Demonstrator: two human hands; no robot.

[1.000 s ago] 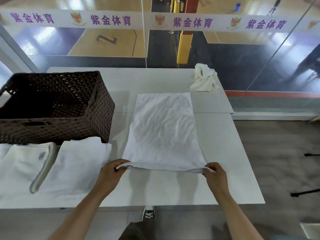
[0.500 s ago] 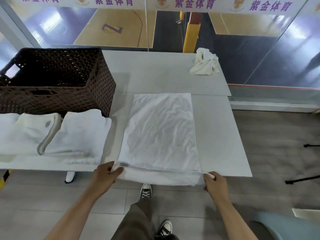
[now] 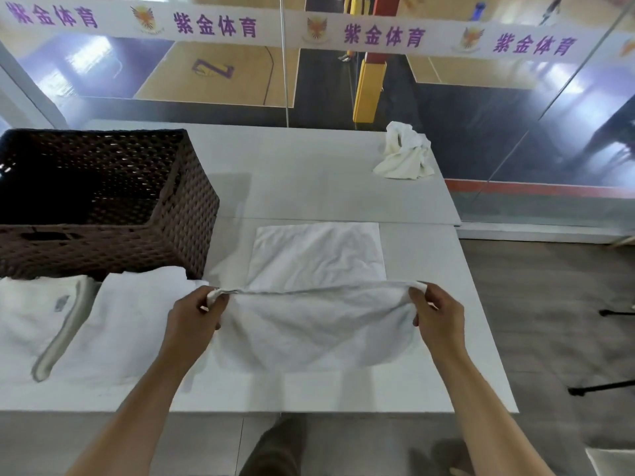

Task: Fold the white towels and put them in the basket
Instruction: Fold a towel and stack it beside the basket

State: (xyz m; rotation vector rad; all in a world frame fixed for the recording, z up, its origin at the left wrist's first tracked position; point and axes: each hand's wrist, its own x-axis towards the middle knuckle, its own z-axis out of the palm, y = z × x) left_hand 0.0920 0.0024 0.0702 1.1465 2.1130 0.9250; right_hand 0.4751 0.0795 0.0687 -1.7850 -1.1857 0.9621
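A white towel [image 3: 316,255] lies in the middle of the grey table [image 3: 309,173]. Its near half is lifted and curls over toward the far half. My left hand [image 3: 197,314] pinches the near left corner and my right hand [image 3: 438,314] pinches the near right corner, both raised above the table. The dark brown woven basket [image 3: 192,214] stands at the left with nothing visible inside. Two folded white towels lie in front of it, one [image 3: 137,324] beside my left hand and one [image 3: 31,314] at the far left. A crumpled white towel [image 3: 405,156] sits at the far right corner.
A glass wall with a banner of purple characters runs behind the table. The table's right edge drops to a grey wooden floor, where black stand legs [image 3: 601,389] reach in. My leg and shoe [image 3: 275,448] show below the near edge.
Both hands have lifted the towel's near edge from the table's near edge and carried it up and forward, so the near half now arches over the far half.
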